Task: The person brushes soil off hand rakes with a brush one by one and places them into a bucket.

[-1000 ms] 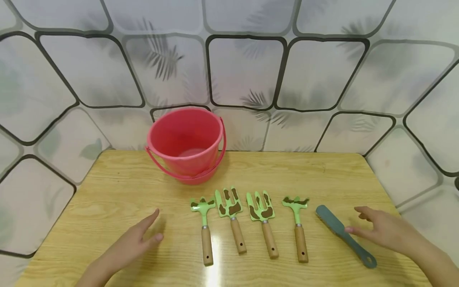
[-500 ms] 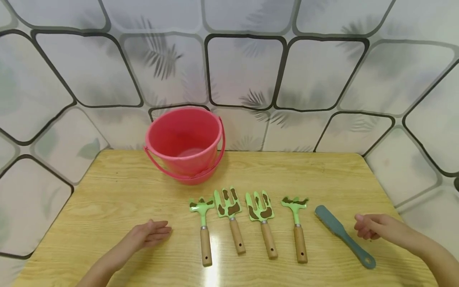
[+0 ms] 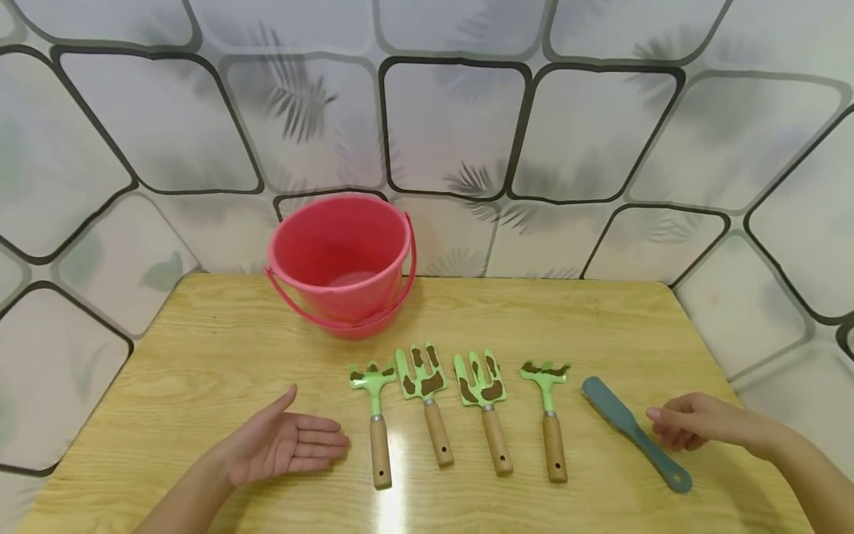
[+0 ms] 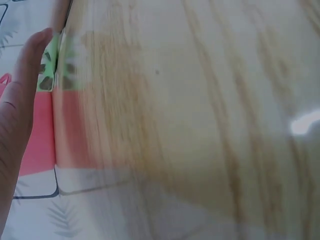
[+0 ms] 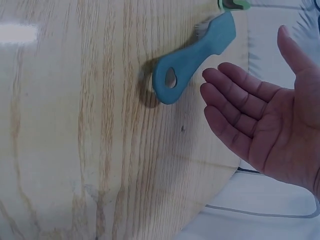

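My left hand (image 3: 283,445) is held over the table's left side, palm turned up, fingers straight and thumb spread, holding nothing. Just right of its fingertips lies a small hand rake (image 3: 379,445) with a green head and wooden handle. Two green hand forks, one left (image 3: 437,430) and one right (image 3: 495,437), lie in the middle, patched with brown. A second hand rake (image 3: 553,445) follows. On the right, a blue-grey brush (image 3: 630,426) lies slanted; the right wrist view shows its holed handle (image 5: 187,62) and pale bristles. My right hand (image 3: 710,423) is beside it, fingers loosely bent, holding nothing.
A pink bucket (image 3: 340,252) stands upright at the back left of the wooden table (image 3: 534,311), its handle hanging at the front. Patterned wall covering (image 3: 460,126) rises behind the table and along both sides.
My left hand has turned palm up, spread its thumb and moved a little to the right. My right hand's fingers are more bent than one second ago. The tools stay put.
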`<state>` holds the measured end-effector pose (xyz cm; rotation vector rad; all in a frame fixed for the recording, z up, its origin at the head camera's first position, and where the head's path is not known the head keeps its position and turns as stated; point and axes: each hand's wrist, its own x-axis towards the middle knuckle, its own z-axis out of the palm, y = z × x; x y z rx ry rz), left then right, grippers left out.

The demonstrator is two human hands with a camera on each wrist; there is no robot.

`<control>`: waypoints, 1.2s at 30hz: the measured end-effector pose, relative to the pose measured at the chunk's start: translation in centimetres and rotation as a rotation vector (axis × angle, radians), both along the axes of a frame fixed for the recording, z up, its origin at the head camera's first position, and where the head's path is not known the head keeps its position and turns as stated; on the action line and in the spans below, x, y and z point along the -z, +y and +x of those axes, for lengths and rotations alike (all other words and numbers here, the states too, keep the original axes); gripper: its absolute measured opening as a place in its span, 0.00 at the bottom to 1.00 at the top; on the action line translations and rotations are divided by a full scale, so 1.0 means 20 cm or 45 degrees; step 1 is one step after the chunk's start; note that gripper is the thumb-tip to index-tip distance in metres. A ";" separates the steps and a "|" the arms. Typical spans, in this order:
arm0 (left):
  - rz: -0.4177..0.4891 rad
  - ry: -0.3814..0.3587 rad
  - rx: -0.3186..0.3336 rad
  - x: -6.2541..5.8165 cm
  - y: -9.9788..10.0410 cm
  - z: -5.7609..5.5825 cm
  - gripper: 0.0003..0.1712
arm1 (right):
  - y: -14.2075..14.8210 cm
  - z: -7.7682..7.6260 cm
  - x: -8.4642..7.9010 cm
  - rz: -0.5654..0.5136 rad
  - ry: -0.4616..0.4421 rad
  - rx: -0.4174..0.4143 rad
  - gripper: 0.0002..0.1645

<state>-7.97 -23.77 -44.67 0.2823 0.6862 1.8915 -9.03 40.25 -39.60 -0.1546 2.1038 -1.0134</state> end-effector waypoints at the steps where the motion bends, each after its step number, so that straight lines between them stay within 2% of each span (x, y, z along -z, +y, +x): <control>1: 0.010 -0.016 0.002 0.00 0.00 -0.01 0.50 | 0.00 0.00 0.00 0.002 -0.006 0.002 0.26; 6: 0.020 -0.057 -0.033 0.03 0.01 -0.03 0.47 | 0.01 -0.02 0.03 0.011 -0.032 0.030 0.26; 10: -0.035 -0.074 -0.071 0.04 0.02 -0.05 0.45 | 0.04 -0.04 0.06 -0.010 -0.092 0.077 0.28; 14: -0.099 -0.088 -0.068 0.05 0.06 -0.07 0.47 | 0.07 -0.06 0.09 -0.050 -0.149 0.102 0.29; 19: -0.179 -0.064 -0.070 0.05 0.11 -0.07 0.49 | 0.09 -0.06 0.11 -0.102 -0.161 0.102 0.29; 22: -0.330 -0.035 -0.132 0.03 0.16 -0.05 0.48 | 0.08 -0.05 0.11 -0.116 -0.173 0.099 0.29; 26: -0.625 0.029 -0.228 0.00 0.23 -0.03 0.46 | 0.07 -0.05 0.12 -0.119 -0.206 0.093 0.28; 31: -0.909 0.118 -0.310 -0.01 0.33 -0.05 0.41 | 0.05 -0.04 0.12 -0.107 -0.194 0.063 0.24; 33: -1.014 0.165 -0.323 -0.01 0.36 -0.06 0.37 | 0.04 -0.03 0.12 -0.095 -0.174 0.044 0.21; 36: -1.205 0.301 -0.338 -0.01 0.41 -0.07 0.30 | 0.03 -0.02 0.12 -0.090 -0.160 0.012 0.19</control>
